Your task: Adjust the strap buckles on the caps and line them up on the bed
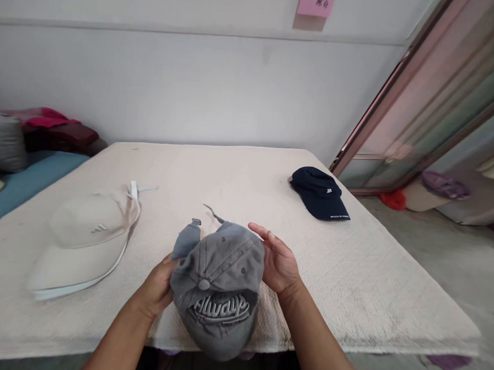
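Observation:
A grey baseball cap (219, 285) with raised lettering on its front sits at the near edge of the table, its brim toward me and its strap ends sticking up behind. My left hand (159, 285) grips the cap's left side, fingers curled around the fabric. My right hand (276, 261) rests against the cap's right side with its fingers stretched out along the crown.
The table is covered with a cream cloth (370, 280). A beige cap (84, 237) lies at the left, a navy cap (319, 193) at the far right. A blue couch with cushions (19, 178) stands at the left, a sliding glass door (433, 106) at the right.

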Available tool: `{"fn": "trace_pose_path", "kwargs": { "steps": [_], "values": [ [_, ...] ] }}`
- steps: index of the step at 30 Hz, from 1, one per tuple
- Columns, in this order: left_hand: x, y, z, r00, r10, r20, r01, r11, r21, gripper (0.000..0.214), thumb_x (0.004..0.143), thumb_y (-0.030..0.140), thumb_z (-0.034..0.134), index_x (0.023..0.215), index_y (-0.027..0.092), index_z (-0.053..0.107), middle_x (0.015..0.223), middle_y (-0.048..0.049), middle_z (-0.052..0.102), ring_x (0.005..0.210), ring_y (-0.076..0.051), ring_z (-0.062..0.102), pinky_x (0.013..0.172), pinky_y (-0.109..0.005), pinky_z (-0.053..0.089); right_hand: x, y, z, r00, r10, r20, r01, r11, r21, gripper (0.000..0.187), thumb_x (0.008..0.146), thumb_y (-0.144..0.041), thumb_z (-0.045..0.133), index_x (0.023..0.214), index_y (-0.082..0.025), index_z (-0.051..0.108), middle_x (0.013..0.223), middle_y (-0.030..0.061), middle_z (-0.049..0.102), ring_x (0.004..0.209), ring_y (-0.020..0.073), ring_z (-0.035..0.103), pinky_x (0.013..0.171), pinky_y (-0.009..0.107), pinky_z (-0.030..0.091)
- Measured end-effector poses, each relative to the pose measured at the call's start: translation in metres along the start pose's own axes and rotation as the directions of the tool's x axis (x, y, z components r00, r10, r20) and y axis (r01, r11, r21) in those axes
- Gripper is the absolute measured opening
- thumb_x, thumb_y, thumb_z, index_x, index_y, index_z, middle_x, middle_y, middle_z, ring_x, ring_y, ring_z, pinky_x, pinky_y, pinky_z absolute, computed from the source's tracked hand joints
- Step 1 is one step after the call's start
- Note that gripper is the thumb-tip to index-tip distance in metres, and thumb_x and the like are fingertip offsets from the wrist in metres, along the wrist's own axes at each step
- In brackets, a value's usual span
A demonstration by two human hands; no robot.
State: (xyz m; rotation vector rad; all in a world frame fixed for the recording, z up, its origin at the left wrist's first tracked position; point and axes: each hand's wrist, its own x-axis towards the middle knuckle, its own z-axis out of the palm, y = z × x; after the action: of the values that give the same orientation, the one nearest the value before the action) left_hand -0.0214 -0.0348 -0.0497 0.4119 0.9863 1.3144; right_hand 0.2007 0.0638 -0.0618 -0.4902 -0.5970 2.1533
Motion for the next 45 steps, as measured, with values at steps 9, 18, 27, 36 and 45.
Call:
{"fn": "trace_pose_path", "kwargs": {
  "steps": [9,18,27,36,45],
  "values": [
    [0.011,0.009,-0.003,0.978,0.089,-0.189,-0.116,0.984,-0.134,0.022,0.05,0.006,0.062,0.068,0.015,0.07,0.068,-0.0031,0.073,0.072,-0.024,0.069,0.069,-0.032,0.054,0.001,-0.003,0.01,0.998,-0.002,0.062,0.015,0.98,-0.201,0.035,0.067,-0.016,0.075,0.101,-0.02,0.067,0.087,0.0028,0.071,0.072,0.0148,0.065,0.068,0.026,0.049],
    [0.0,0.015,0.006,0.991,0.086,-0.106,-0.062,0.976,0.208,0.025,0.071,0.033,0.074,0.089,0.016,0.072,0.07,-0.0015,0.07,0.061,-0.014,0.064,0.058,-0.022,0.047,0.004,-0.008,0.008,0.997,-0.071,0.001,0.07,0.985,-0.159,0.02,0.072,-0.029,0.074,0.087,-0.019,0.068,0.076,0.0014,0.068,0.067,0.0129,0.062,0.065,0.024,0.049],
    [0.0,0.001,0.014,0.991,-0.011,0.133,-0.023,0.967,0.254,0.01,0.076,0.021,0.068,0.085,0.016,0.069,0.08,-0.0036,0.069,0.073,-0.016,0.062,0.07,-0.024,0.045,0.0,0.002,0.012,0.954,0.269,0.134,-0.193,0.89,-0.413,0.023,0.073,-0.018,0.071,0.096,-0.014,0.068,0.083,0.005,0.071,0.067,0.0116,0.063,0.067,0.025,0.047],
    [-0.002,-0.006,0.021,0.988,0.009,0.153,-0.048,0.967,0.252,0.02,0.083,0.031,0.055,0.082,0.014,0.065,0.058,0.001,0.053,0.052,-0.01,0.043,0.05,-0.02,0.032,0.01,-0.001,0.01,0.996,-0.093,-0.001,0.092,0.986,-0.139,0.017,0.074,-0.023,0.071,0.088,-0.018,0.064,0.066,-0.003,0.059,0.041,0.0025,0.035,0.042,0.019,0.029],
    [0.001,-0.015,0.023,0.992,0.055,0.11,-0.086,0.95,0.3,0.016,0.082,0.034,0.059,0.078,0.018,0.06,0.051,0.0055,0.048,0.046,-0.008,0.037,0.047,-0.02,0.029,0.004,0.01,0.016,0.952,0.274,0.137,-0.174,0.852,-0.493,0.023,0.075,-0.033,0.073,0.085,-0.015,0.064,0.053,-0.0082,0.041,0.042,0.0031,0.026,0.041,0.019,0.016]
  ]
}}
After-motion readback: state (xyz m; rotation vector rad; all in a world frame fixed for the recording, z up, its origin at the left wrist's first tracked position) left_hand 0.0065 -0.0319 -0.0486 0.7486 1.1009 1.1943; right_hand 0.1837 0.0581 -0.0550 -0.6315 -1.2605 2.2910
